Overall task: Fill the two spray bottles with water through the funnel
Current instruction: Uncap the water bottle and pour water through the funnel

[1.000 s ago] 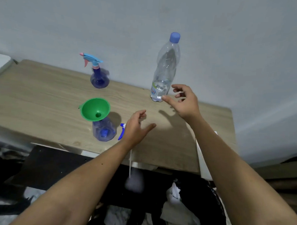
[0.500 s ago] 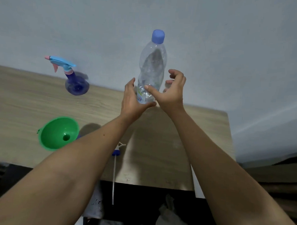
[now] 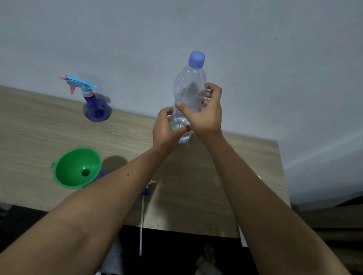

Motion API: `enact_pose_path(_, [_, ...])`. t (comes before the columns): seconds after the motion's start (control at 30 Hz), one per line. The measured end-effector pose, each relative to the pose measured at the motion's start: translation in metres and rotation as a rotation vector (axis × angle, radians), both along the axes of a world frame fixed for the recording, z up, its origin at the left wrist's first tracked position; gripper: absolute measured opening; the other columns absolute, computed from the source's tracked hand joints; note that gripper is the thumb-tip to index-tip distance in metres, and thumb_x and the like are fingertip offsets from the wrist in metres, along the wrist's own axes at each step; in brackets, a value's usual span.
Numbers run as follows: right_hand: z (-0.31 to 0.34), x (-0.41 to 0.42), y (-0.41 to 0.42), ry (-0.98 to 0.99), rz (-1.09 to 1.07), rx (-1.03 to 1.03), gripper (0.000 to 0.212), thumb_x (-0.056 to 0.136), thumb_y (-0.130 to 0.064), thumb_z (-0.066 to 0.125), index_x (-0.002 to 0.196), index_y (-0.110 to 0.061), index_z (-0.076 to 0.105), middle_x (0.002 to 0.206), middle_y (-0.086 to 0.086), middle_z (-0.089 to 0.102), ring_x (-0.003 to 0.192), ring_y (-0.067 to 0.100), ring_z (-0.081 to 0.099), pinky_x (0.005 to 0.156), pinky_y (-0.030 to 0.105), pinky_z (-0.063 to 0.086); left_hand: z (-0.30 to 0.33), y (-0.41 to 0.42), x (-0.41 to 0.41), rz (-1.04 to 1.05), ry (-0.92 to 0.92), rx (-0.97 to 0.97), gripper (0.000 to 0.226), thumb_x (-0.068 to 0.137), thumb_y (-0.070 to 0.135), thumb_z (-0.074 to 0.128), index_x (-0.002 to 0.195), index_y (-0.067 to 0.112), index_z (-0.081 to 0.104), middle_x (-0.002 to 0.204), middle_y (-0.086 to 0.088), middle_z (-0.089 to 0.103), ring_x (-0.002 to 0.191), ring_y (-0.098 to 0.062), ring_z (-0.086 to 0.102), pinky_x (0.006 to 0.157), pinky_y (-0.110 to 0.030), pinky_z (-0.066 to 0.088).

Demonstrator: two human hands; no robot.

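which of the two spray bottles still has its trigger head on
The far spray bottle by the wall, with its blue-and-pink trigger head on. The near one, mostly hidden, carries the green funnel instead.

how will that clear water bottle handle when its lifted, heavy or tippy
The water bottle probably feels light: water shows only near its base, under the left hand. Its thin clear wall may dent under the right hand. Tall and narrow, it could tip if pushed high.

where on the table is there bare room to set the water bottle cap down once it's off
Bare wood lies on the table right of the right hand, out to its right edge. Another bare stretch runs left of the green funnel, below the capped spray bottle. It is crowded near the front edge, around the funnel and the loose spray head.
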State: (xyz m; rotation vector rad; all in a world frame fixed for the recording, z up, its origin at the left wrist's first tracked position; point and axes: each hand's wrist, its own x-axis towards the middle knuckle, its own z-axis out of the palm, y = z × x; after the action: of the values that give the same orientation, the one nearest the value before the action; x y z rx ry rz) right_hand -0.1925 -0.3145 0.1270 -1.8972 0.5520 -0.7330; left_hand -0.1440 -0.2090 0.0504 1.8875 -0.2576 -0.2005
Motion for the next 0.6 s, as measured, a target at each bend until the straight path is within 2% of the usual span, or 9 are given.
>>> enact_pose_path(0.23, [0.009, -0.062, 0.028, 0.016, 0.03, -0.006, 0.085, 0.066, -0.032, 0.097, 0.133, -0.026, 0.043, 0.121, -0.011, 0.059, 0.111, 0.01, 0.064, 0.093, 0.041, 0.06, -0.001, 0.037, -0.059, -0.026, -0.004, 0.024, 0.086, 0.059, 0.052, 0.096, 0.131, 0.027, 0.055, 0.127, 0.012, 0.067, 0.114, -0.01, 0.067, 0.094, -0.046, 0.06])
enact_pose_path(0.43, [0.014, -0.13, 0.069, 0.051, 0.033, 0.004, 0.085, 0.067, -0.03, 0.098, 0.132, -0.027, 0.044, 0.12, -0.013, 0.06, 0.108, 0.002, 0.064, 0.086, 0.022, 0.055, 0.0, 0.083, -0.12, -0.063, -0.025, 0.056, 0.085, 0.059, 0.051, 0.097, 0.128, 0.024, 0.056, 0.125, 0.009, 0.067, 0.11, -0.011, 0.068, 0.089, -0.047, 0.06])
enact_pose_path(0.6, [0.017, -0.181, 0.106, 0.074, -0.01, 0.027, 0.085, 0.068, -0.033, 0.099, 0.132, -0.031, 0.043, 0.124, -0.012, 0.062, 0.11, 0.0, 0.064, 0.089, 0.022, 0.056, 0.002, 0.12, -0.158, -0.142, -0.021, 0.067, 0.085, 0.055, 0.057, 0.094, 0.125, 0.031, 0.054, 0.125, 0.013, 0.065, 0.111, -0.008, 0.067, 0.089, -0.047, 0.06])
